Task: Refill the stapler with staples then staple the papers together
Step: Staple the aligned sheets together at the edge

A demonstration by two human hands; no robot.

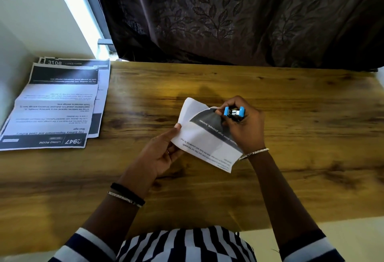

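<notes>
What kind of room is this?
Probably a home desk or study corner. A wooden table sits against a dark leaf-patterned curtain, with printed sheets stacked on it, and the right hand holds a small blue stapler.

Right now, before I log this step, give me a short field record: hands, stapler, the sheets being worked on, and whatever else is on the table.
left hand: pinching the left edge of the folded papers, held above the table
right hand: gripping the blue stapler at the papers' top corner
stapler state: small, blue ends, metal middle; whether it has closed on the paper cannot be told
spare sheets: printed stack lying flat at the table's far left
table: wooden; no staple box visible
</notes>
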